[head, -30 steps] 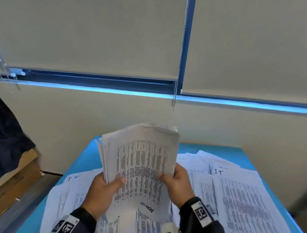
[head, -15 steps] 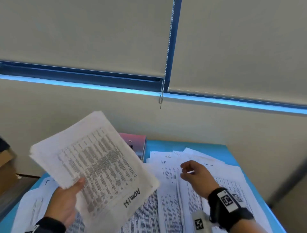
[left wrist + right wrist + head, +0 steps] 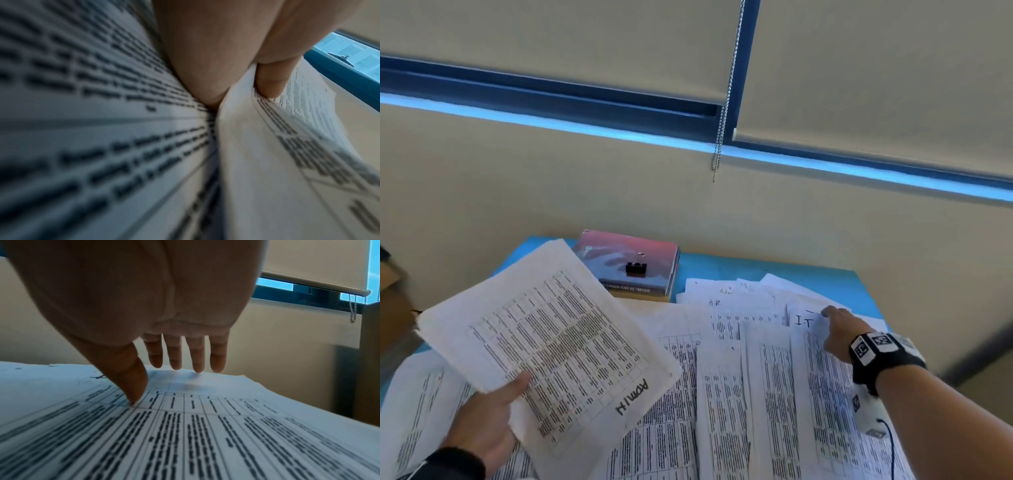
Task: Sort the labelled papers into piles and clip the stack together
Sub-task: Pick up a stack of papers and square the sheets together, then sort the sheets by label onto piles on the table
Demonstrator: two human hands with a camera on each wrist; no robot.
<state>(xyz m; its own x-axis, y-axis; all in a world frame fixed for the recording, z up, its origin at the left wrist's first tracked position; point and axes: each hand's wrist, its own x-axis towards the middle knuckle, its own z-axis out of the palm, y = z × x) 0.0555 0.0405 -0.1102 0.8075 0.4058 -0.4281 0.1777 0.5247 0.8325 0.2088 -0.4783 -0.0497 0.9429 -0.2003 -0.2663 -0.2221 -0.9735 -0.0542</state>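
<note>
The left hand [image 3: 482, 425] pinches the lifted ADMIN stack [image 3: 558, 346] by its near corner, while the right hand [image 3: 839, 334], fingers straight and holding nothing, reaches the IT sheet [image 3: 804, 320], just left of its fingertips, long axis running toward the person.

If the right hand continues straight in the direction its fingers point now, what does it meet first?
Most likely the white printed sheet marked "IT": the right hand points forward and down over it, fingers straight and nearly touching. Beyond lies the blue table, then the beige wall; depth is uncertain.
</note>
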